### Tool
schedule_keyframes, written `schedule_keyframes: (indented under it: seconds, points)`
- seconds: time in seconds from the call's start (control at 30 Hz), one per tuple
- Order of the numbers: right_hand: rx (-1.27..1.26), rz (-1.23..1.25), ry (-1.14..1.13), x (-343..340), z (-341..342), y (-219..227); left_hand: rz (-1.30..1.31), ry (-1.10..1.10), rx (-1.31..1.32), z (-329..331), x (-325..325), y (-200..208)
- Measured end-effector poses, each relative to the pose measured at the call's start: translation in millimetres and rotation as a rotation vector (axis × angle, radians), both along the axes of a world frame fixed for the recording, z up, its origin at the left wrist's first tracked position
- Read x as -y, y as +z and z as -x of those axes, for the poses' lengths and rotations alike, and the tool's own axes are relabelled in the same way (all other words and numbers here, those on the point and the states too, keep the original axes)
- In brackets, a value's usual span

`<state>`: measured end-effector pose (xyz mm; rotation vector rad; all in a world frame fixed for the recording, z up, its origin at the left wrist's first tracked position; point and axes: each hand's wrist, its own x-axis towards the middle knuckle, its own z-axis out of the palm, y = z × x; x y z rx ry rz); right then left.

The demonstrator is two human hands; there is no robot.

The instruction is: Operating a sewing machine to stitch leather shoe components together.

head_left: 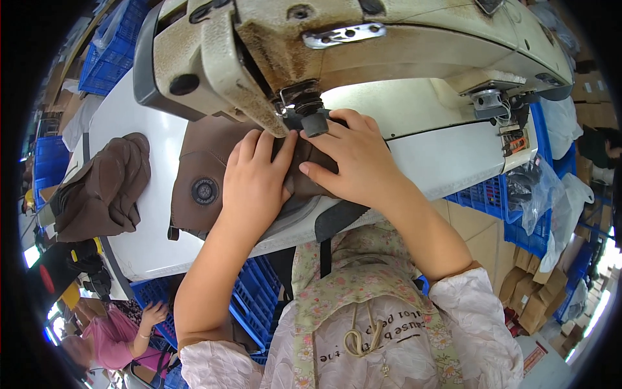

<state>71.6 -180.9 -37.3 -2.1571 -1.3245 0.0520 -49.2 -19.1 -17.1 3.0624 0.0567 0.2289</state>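
Note:
A brown leather-like piece (pixel 194 168) with a round black fitting (pixel 204 190) lies on the white sewing machine table, under the head of a beige industrial sewing machine (pixel 223 71). My left hand (pixel 258 172) rests flat on it, fingers stretched toward the needle area. Across from it, my right hand (pixel 356 152) presses on the same piece with its thumb held apart; its fingertips reach beside the dark round knob (pixel 315 124) below the machine head. The needle itself is hidden. A black strap (pixel 340 219) hangs over the table's near edge.
A heap of brown leather-like pieces (pixel 110 188) lies at the table's left. Blue crates (pixel 110 48) stand far left, with more (pixel 256 301) below the table. Clear plastic bags (pixel 541 188) hang at the right. Another person in pink (pixel 120 337) sits at lower left.

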Motion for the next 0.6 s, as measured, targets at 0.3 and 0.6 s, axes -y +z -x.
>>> schedule_keyframes:
  seconds: [0.3,0.6]
  points:
    - [0.089,-0.011,-0.020,-1.9,5.8,-6.4,0.053,-0.017,-0.044,-2.6,-11.1,0.5]
    - [-0.231,-0.047,0.057,6.5,-9.0,2.8,0.059,-0.110,0.030,-5.3,-26.2,2.4]
